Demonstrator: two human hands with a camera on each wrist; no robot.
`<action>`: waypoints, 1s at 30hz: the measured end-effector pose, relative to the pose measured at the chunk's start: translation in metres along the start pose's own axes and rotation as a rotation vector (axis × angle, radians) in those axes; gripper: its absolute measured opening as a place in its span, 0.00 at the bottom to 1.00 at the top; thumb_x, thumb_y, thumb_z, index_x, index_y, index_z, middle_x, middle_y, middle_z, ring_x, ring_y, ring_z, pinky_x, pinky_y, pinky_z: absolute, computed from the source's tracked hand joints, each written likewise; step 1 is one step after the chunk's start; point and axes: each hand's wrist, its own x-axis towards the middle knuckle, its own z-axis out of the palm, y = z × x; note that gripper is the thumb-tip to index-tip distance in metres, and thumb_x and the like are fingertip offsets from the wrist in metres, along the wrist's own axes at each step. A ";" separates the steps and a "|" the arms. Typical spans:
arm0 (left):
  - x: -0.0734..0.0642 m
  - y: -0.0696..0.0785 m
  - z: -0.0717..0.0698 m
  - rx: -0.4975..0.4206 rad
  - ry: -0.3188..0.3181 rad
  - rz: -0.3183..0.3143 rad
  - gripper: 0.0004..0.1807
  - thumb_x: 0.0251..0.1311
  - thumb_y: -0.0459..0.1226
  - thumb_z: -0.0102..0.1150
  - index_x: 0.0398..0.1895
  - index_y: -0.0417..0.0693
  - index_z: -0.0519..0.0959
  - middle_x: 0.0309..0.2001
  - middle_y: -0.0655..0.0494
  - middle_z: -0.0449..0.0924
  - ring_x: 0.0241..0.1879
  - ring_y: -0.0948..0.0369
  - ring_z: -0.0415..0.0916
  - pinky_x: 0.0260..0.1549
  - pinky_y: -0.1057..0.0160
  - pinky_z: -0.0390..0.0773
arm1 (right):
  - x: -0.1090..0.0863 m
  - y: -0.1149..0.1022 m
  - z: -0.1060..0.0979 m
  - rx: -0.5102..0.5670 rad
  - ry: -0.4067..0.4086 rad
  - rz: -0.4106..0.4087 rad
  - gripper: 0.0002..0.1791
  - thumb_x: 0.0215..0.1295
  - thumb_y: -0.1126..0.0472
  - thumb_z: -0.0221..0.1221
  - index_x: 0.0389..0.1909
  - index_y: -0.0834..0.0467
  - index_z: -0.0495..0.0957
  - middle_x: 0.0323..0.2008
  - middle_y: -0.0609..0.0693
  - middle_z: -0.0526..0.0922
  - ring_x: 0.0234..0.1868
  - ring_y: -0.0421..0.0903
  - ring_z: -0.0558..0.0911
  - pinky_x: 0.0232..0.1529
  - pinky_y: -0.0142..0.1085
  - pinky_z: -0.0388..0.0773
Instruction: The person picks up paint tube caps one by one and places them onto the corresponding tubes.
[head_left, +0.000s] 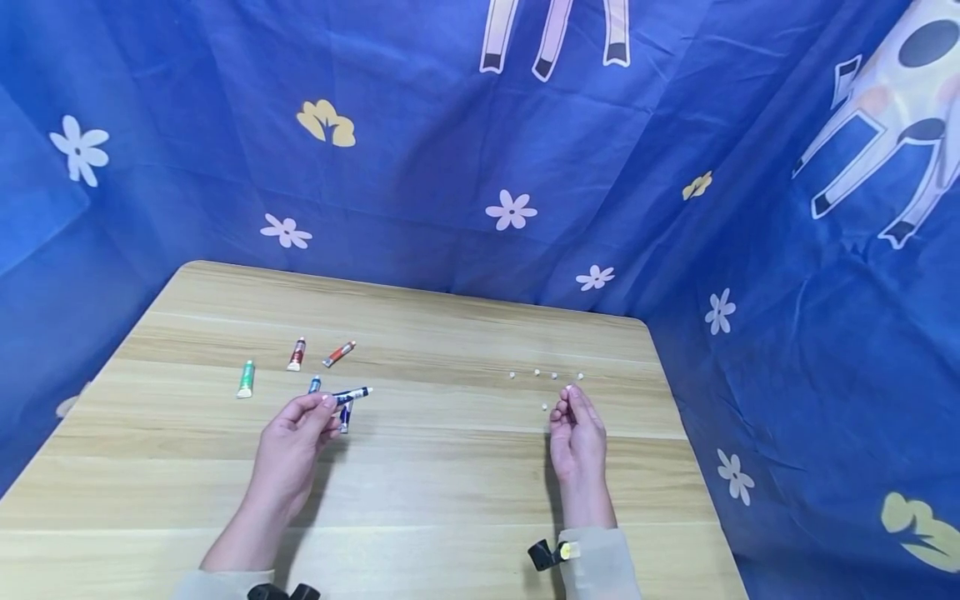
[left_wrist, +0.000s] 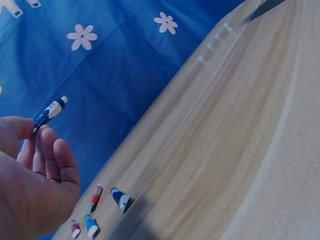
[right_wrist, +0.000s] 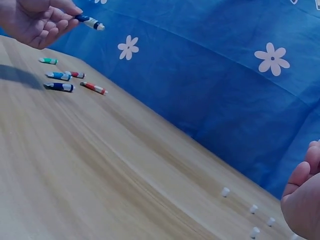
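Observation:
My left hand (head_left: 296, 437) pinches a dark blue paint tube (head_left: 351, 396) between thumb and fingers, raised over the table with its white tip pointing right. Below it lie a second dark blue tube (right_wrist: 60, 87) and a light blue tube (right_wrist: 59, 76), partly covered by the hand in the head view. My right hand (head_left: 579, 442) is held over the right side, thumb and fingertips pinching a small white cap (head_left: 569, 387), mostly hidden. Several similar white caps (head_left: 537, 372) stand on the table just beyond and left of those fingertips.
A green tube (head_left: 246, 379), a dark red tube (head_left: 297, 354) and an orange-red tube (head_left: 340, 354) lie at the left of the wooden table (head_left: 450, 500). Blue cloth (head_left: 420, 183) printed with flowers hangs behind the far edge and along both sides.

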 end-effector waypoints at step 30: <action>-0.001 -0.004 0.006 0.077 -0.017 -0.028 0.04 0.77 0.41 0.65 0.50 0.56 0.82 0.38 0.69 0.86 0.39 0.69 0.82 0.46 0.71 0.86 | -0.009 0.025 0.007 -0.216 -0.037 -0.060 0.09 0.76 0.71 0.62 0.41 0.55 0.87 0.32 0.44 0.87 0.30 0.35 0.80 0.32 0.24 0.78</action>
